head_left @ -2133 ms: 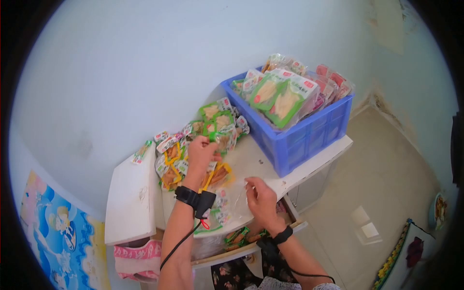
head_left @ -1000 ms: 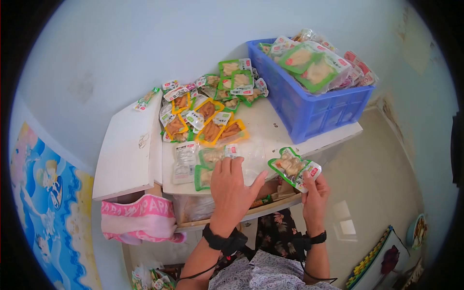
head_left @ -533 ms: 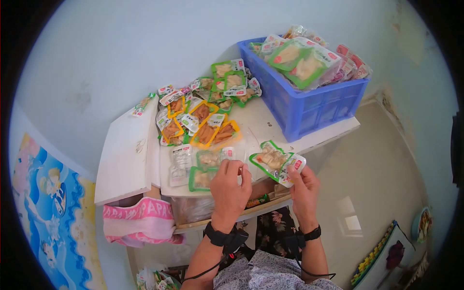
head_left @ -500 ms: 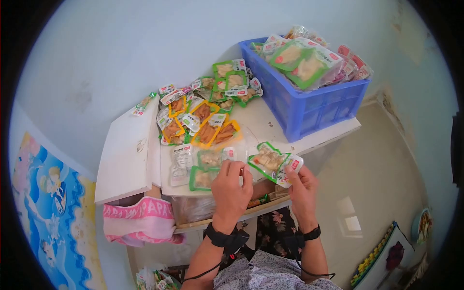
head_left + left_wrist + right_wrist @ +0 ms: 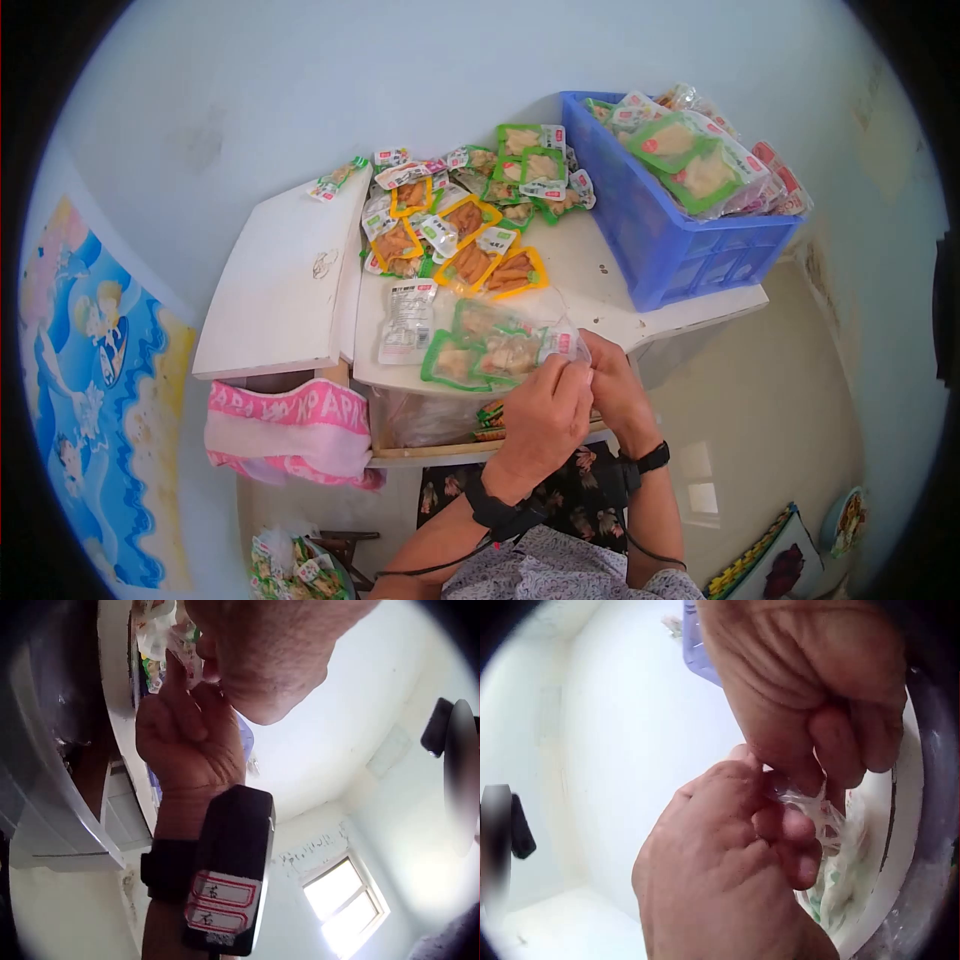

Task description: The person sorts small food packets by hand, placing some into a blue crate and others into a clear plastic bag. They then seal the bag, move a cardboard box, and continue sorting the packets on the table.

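Note:
A clear plastic bag lies at the table's front edge with green-edged snack packets inside, pale pieces of food showing through. Both hands meet at its mouth. My left hand pinches the gathered film, and my right hand holds it just beside, fingertips close together. In the right wrist view, crinkled film shows between the fingers of the two hands. A white packet, printed side up, lies left of the bag.
Behind the bag is a pile of yellow-edged packets and green-edged ones. A blue crate full of bagged packets stands at right. Below the tabletop is an open drawer; a pink-and-white towel hangs at left.
The right hand's green-edged packet has moved left and now lies with the others inside the clear bag. Both hands have come together at the bag's mouth.

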`<state>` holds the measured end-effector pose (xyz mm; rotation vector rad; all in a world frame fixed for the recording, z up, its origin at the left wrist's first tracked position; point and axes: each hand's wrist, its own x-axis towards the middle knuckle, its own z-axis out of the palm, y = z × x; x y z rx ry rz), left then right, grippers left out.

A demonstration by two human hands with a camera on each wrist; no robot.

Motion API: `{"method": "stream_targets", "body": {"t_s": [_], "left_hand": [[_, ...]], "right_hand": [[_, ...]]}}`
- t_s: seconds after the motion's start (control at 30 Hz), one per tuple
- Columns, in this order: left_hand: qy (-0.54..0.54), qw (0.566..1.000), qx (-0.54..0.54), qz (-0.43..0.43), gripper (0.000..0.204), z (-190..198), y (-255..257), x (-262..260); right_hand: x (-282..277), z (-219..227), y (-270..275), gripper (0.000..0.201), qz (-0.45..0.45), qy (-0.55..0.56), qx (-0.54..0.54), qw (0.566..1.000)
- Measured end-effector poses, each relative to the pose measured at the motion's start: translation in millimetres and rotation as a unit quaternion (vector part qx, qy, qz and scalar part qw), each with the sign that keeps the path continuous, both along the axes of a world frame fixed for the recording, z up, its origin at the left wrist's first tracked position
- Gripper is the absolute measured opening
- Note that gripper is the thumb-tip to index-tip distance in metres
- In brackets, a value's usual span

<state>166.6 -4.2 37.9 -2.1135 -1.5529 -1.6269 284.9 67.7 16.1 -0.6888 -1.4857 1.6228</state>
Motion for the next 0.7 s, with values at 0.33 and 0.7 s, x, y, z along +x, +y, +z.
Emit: {"method": "stream_targets", "body": {"t_s": [0.33,0.7], "left_hand": [[-0.001,0.992,0.032,0.125,0.046,-10.0,-25.0,-72.4],[-0.169,0.969,-0.129,0.122,0.069,-24.8,-36.8,-95.4]], "right_hand": [[-13.5,14.3,-6.9,0.036,0.038,-0.046,-0.144,0.988],[-55.8,-12.6,-17.1,0.039,-0.002,0.006,-0.106,0.994]]}}
